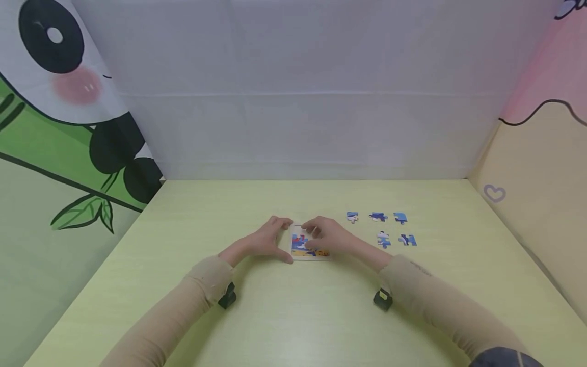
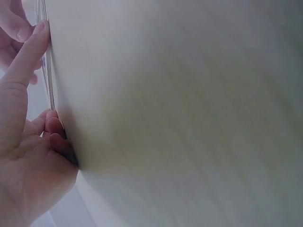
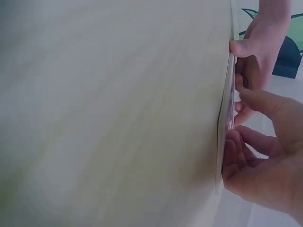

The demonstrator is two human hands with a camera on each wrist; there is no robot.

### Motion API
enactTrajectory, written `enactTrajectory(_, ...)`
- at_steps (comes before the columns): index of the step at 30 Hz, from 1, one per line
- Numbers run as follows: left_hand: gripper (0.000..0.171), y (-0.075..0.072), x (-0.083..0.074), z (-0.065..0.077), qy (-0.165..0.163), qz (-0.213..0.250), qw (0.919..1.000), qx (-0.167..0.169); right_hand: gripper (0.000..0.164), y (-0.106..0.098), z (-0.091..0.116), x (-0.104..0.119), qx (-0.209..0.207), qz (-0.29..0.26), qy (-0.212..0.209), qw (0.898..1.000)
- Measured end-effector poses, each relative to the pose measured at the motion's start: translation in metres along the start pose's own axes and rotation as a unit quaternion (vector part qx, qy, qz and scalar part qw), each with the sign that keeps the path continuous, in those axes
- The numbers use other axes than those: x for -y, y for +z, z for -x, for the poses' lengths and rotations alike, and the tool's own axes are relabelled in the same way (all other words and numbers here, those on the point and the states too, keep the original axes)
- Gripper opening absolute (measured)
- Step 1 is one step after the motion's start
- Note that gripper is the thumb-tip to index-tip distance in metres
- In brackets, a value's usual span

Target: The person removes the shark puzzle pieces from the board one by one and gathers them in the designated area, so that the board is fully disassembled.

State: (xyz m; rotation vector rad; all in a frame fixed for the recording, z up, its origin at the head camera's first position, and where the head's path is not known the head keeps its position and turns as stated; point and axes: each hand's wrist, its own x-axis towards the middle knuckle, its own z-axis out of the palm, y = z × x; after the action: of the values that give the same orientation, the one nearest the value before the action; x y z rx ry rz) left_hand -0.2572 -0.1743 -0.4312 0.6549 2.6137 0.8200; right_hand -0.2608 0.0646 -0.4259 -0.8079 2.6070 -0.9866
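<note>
Left hand (image 1: 265,240) in wide grip on puzzle board (image 1: 304,257), right hand (image 1: 332,235) over it, hold unclear

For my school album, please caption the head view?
Left hand and right hand at a pale-bordered flat puzzle board, five blue-and-white jigsaw pieces nearby.

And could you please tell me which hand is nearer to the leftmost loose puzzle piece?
The right hand: over the board, just left of the piece. The left hand is farther off, at the board's left edge.
</note>
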Motion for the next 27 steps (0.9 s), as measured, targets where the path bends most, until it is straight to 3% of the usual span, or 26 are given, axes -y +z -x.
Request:
enactTrajectory(8,0.105,0.0005,-0.0009,-0.0002,-0.002,-0.006,1.0000,0.001,0.044,0.0034,-0.0011,0.0034,0.026,0.019,0.022,0.999)
enactTrajectory(27,0.106,0.0003,-0.0001,-0.0002,0.000,-0.006,1.0000,-0.003,0.031,0.0048,-0.0040,0.0073,-0.009,-0.046,0.012,0.999)
